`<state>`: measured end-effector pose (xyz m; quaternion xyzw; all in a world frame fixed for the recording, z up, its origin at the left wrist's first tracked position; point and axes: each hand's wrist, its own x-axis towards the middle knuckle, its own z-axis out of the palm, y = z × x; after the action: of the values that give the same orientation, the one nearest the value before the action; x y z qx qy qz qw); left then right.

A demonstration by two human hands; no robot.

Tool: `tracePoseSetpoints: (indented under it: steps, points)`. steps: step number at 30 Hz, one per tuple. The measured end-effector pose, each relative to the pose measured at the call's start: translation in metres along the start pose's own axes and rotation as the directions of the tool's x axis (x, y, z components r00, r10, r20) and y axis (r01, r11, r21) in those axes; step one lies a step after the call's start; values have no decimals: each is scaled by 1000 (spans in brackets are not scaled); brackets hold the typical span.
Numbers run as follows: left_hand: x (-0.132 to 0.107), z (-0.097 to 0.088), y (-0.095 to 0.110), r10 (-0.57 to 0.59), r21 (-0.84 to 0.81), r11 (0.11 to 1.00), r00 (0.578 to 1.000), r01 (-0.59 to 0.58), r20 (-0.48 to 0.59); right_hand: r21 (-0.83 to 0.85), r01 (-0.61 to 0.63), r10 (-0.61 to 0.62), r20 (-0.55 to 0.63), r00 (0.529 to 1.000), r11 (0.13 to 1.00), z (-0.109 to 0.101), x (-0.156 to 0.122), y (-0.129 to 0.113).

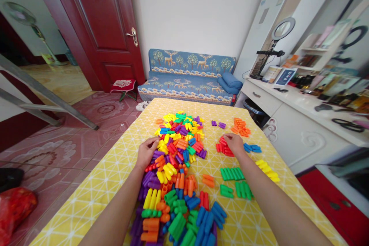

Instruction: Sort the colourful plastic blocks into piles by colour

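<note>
A big mixed heap of coloured plastic bullet-shaped blocks [175, 169] covers the middle of a table under a yellow patterned cloth [115, 177]. My left hand [147, 153] rests on the heap's left edge, fingers curled onto the blocks. My right hand [234, 142] is over a small group of red blocks [222, 148], fingers closed in a pinch on a red block. Sorted groups lie to the right: orange blocks [241, 127], blue blocks [252, 148], green blocks [235, 180], yellow blocks [268, 171] and two purple blocks [218, 124].
A blue patterned sofa [187, 77] stands beyond the table, by a dark red door [98, 27]. A white desk [302, 119] with a ring light [284, 29] and clutter runs along the right. A metal ladder [43, 100] and a red bag [15, 207] are at left.
</note>
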<state>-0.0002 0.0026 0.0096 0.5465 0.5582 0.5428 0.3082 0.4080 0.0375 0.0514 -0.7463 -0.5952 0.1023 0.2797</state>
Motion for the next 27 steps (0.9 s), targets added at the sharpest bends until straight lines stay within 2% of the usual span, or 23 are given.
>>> tracePoseSetpoints:
  steps: [7,11,14,16,18,20,23,27]
  points:
    - [1,0,-3,1,-4,1000,1000,-1,-2,-146,20,-12,52,999,989,-1,-12,0]
    - [0,0,-1,0,-4,1000,1000,0,-4,-192,63,-63,6,998,979,-4,-27,-7]
    - [0,0,1,-3,5,1000,1000,3,-3,-135,181,-177,42,983,974,-13,-48,-19]
    - [0,0,2,-2,10,1000,1000,2,-6,-7,289,-284,172,943,957,-22,-71,-30]
    - [0,0,2,-1,9,1000,1000,1,-6,91,347,-357,333,873,934,-31,-97,-40]
    - [-1,0,4,-3,9,1000,1000,3,-5,81,372,-367,451,813,925,-39,-123,-49]
    - [-1,0,6,-5,10,1000,1000,5,-4,1,438,-374,523,766,899,-44,-151,-57]
    - [-1,0,8,-3,4,1000,1000,3,-7,-14,457,-381,528,759,889,-38,-164,-62]
